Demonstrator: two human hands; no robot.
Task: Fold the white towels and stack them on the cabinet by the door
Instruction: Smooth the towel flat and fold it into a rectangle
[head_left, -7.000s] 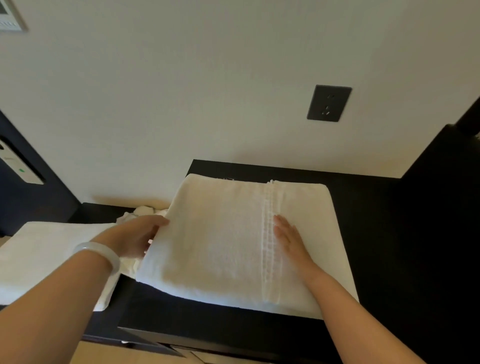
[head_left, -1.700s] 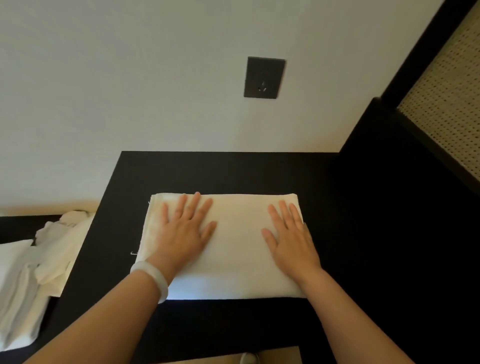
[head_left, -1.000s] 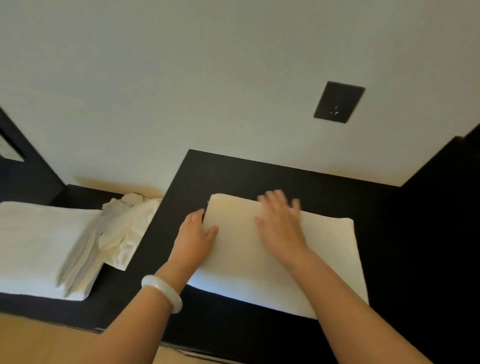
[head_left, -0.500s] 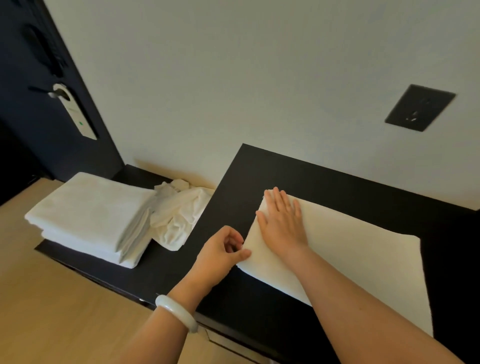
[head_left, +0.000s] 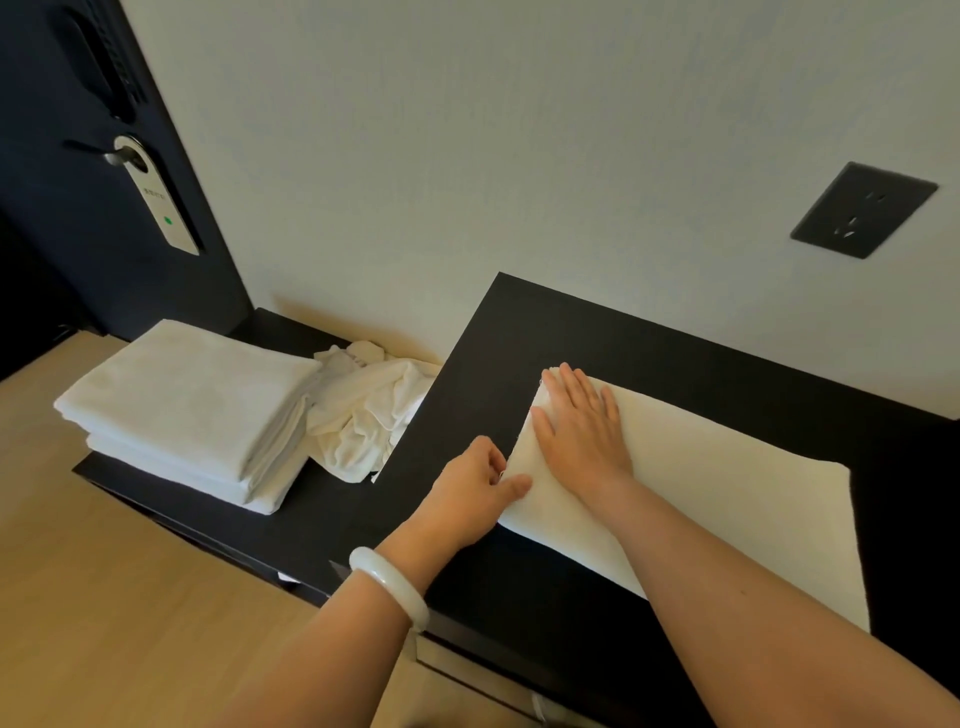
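The soft, light folded towel would likely sag unless scooped underneath; left hand pinches its edge, right hand presses flat.

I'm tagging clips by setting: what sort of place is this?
Probably a hotel room: a white hanger card hangs from the metal handle of the dark door, and folded white towels are stacked on the low black cabinet beside it.

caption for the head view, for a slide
Right hand presses folded white towel on black cabinet; left hand pinches its edge.
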